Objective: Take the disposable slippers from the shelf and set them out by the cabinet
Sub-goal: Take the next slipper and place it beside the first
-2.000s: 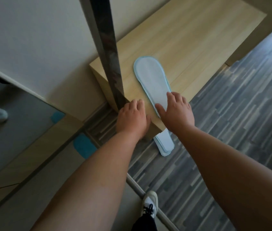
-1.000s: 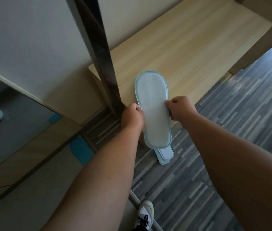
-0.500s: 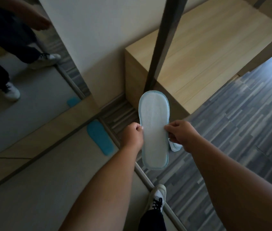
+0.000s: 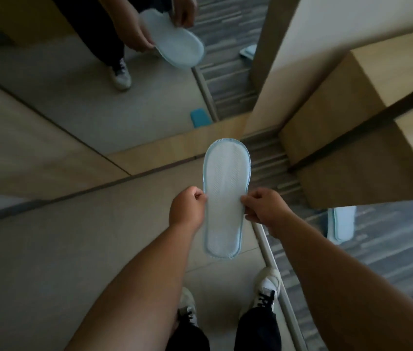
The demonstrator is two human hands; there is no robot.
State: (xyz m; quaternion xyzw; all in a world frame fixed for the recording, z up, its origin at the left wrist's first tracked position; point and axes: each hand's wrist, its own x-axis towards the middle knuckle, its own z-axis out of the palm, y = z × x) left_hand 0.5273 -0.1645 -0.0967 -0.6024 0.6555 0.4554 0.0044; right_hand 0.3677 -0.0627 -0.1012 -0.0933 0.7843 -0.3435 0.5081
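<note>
A flat white disposable slipper [image 4: 225,196] with a pale blue edge hangs in the air in front of me, sole up, toe end pointing away. My left hand [image 4: 187,209] pinches its left edge and my right hand [image 4: 263,206] pinches its right edge, both near the middle. A second slipper [image 4: 340,224] lies on the dark striped floor at the right, partly hidden under the low wooden shelf [image 4: 367,153].
A wall mirror [image 4: 74,84] at the upper left reflects my hands, the slipper and my legs. A metal floor rail [image 4: 276,269] divides the grey floor from the striped floor. My two shoes [image 4: 266,282] stand at the bottom. A blue patch [image 4: 200,117] shows in the mirror.
Both hands lifted the slipper off the wooden shelf and carried it left, toward me. My view swung left, bringing the mirror into sight and the shelf to the right edge.
</note>
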